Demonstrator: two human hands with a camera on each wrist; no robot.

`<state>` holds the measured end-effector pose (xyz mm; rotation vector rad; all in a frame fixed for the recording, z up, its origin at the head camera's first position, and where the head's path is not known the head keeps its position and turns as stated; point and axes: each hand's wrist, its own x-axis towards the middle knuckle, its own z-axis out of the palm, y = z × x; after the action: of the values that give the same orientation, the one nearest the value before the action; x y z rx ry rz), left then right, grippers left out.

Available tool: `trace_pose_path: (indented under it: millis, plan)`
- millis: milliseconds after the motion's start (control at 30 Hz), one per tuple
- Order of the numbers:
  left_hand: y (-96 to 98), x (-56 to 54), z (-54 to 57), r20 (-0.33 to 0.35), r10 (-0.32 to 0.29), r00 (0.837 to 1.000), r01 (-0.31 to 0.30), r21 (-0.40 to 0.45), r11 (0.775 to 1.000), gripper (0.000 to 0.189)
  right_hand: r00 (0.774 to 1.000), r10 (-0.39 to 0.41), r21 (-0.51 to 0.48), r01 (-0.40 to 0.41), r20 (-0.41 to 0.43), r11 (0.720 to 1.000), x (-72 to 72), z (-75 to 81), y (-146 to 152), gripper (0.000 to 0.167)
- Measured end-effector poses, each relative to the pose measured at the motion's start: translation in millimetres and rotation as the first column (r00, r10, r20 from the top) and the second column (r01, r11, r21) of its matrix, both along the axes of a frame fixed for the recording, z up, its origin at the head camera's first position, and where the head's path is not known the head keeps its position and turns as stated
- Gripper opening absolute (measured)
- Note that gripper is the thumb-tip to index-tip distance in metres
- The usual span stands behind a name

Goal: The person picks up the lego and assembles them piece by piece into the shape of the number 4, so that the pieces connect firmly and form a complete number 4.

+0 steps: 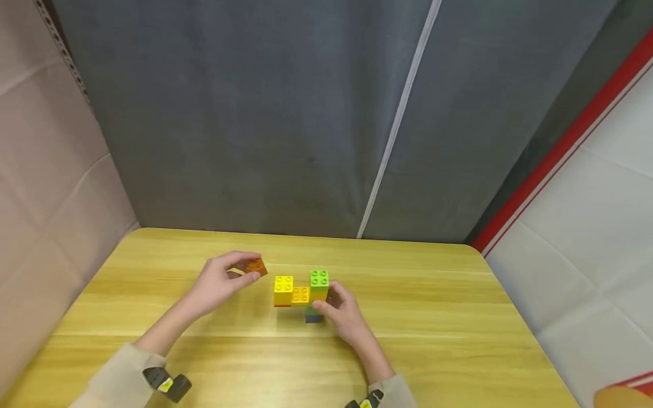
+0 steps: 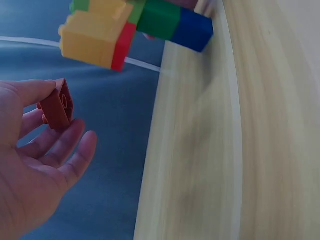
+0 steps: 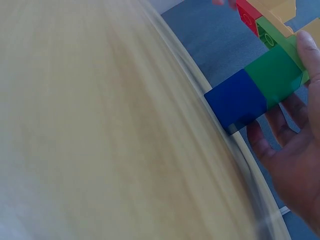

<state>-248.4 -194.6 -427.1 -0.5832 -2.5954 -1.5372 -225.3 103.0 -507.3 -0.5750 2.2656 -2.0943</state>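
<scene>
In the head view my left hand (image 1: 219, 283) pinches a small orange-brown toy brick (image 1: 257, 266) between thumb and fingers, left of the brick build. The left wrist view shows that brick's (image 2: 57, 106) hollow underside, with the other fingers loosely spread below it. My right hand (image 1: 347, 314) grips a build of joined toy bricks (image 1: 301, 295) by its right column. Blue (image 3: 237, 100) is lowest in that column, under green (image 3: 275, 75), with yellow and light green above. A yellow piece bridges left to a yellow brick (image 1: 283, 288) over a red one (image 2: 123, 46).
Both hands are over a light wood table (image 1: 433, 340). A grey curtain (image 1: 245, 124) with a pale vertical strip stands behind its far edge. Pale panels flank it, the right one (image 1: 586, 226) edged in red. Dark devices (image 1: 167, 384) are strapped to both wrists.
</scene>
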Motion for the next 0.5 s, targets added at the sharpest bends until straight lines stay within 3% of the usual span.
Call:
trace_pose_path:
  millis: [167, 500]
  plan:
    - [7.5, 18.5, 10.4, 0.022, -0.045, 0.999, 0.043, 0.063, 0.997, 0.039, 1.0, -0.001, 0.008, 0.001, 0.002, 1.0, -0.5, -0.4, 2, 0.035]
    - [16.3, 39.3, 13.7, -0.041, -0.138, 0.99, 0.14, 0.045, 0.989, 0.035, 1.0, 0.0, -0.001, 0.0, 0.004, 1.0, 0.9, -0.7, 1, 0.034]
